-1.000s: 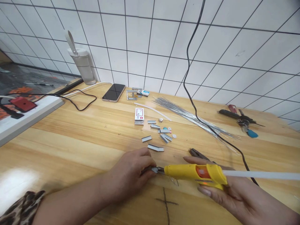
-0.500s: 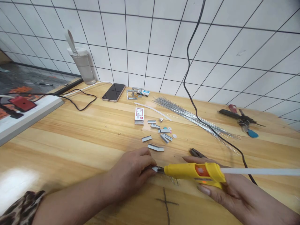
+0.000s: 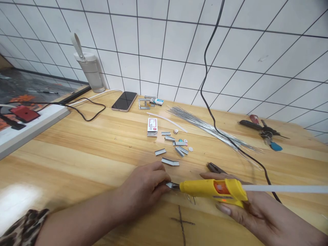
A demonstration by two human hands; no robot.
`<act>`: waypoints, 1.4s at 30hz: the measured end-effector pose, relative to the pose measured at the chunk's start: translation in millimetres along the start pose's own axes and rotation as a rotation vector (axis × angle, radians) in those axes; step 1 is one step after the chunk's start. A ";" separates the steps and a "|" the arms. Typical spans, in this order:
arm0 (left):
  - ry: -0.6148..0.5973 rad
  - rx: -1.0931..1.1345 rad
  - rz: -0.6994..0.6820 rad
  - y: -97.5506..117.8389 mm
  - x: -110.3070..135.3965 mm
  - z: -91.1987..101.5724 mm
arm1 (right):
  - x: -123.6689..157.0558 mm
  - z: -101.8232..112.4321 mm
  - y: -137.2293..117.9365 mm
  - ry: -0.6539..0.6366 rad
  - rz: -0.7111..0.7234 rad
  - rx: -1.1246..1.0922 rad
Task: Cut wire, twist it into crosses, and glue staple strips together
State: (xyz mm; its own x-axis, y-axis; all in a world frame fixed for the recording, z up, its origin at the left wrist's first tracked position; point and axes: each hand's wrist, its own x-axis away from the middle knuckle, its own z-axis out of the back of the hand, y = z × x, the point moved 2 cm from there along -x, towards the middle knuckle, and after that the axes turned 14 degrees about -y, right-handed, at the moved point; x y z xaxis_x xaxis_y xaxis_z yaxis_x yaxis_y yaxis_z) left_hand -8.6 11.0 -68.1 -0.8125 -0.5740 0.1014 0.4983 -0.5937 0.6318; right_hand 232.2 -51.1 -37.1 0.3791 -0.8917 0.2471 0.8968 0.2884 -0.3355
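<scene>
Sign: a dark cross [image 3: 181, 222] marks the table [image 3: 89, 164] toward its near edge | Labels: red-and-white print faces up on a small box [image 3: 152, 125]; blue and white cover a packet [image 3: 158, 101] closer to the far edge | Lettering: too small to read

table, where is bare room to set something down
Left: bare wood between the power strip, phone, white box and left hand. Right: a patch between the blue tag, hanging black cord and glue stick. Crowded: the middle, with staples, wires and glue gun.
</scene>
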 end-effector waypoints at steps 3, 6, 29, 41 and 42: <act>-0.001 -0.002 0.007 0.2 0.1 0.1 | -2.0 1.3 -1.4 0.003 0.001 0.013; -0.006 -0.008 0.005 -0.3 0.0 -0.6 | -3.2 3.7 -2.9 0.007 0.035 0.010; -0.012 0.017 0.002 0.4 1.2 0.1 | -1.2 1.9 0.0 -0.014 -0.018 -0.061; -0.003 0.004 -0.019 0.7 -0.8 0.1 | -2.4 1.0 0.0 -0.143 -0.045 -0.095; -0.004 0.006 -0.020 0.9 -1.0 0.2 | -2.0 0.0 0.7 -0.157 -0.045 -0.100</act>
State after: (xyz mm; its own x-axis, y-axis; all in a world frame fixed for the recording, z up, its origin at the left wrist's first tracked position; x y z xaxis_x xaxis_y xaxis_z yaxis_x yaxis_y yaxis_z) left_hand -7.4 11.1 -67.5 -0.8236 -0.5598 0.0912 0.4797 -0.6017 0.6387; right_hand 232.0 -49.1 -37.9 0.3770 -0.8352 0.4004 0.8897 0.2064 -0.4072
